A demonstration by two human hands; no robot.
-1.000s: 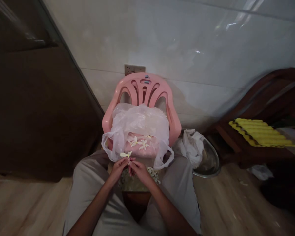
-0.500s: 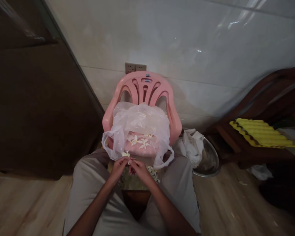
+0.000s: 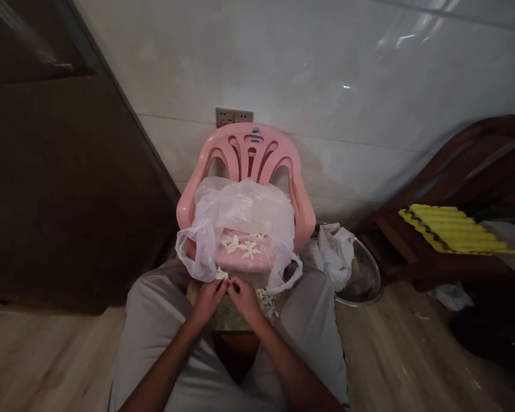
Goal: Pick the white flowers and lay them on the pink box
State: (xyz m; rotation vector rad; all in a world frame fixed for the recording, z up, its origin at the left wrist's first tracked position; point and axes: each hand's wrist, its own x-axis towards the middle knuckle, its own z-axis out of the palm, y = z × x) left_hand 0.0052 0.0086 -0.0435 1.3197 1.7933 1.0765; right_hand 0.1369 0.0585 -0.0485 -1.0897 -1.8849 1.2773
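Grey trousers are seen nearest, knees spread, with bare forearms laid inward across them. Between the knees the left hand and right hand are brought together, fingertips touching or nearly so. A small pale flower is pinched by the left thumb and fingers, its petals held up just above them, in front of the chair seat. The right fingertips are set against the flower's lower end; whether they are closed on it cannot be told. Beneath the right hand a heap of white pieces is partly hidden. Beyond, a pink plastic chair is draped with a thin plastic bag, handles hung forward on both sides. White blossoms are spread at the bag's mouth over pink. To the right of the chair, a metal basin is partly covered by a white bag. Farther right, a yellow ridged tray is laid on a dark wooden seat. The pale wall is fitted with sockets above the chair.
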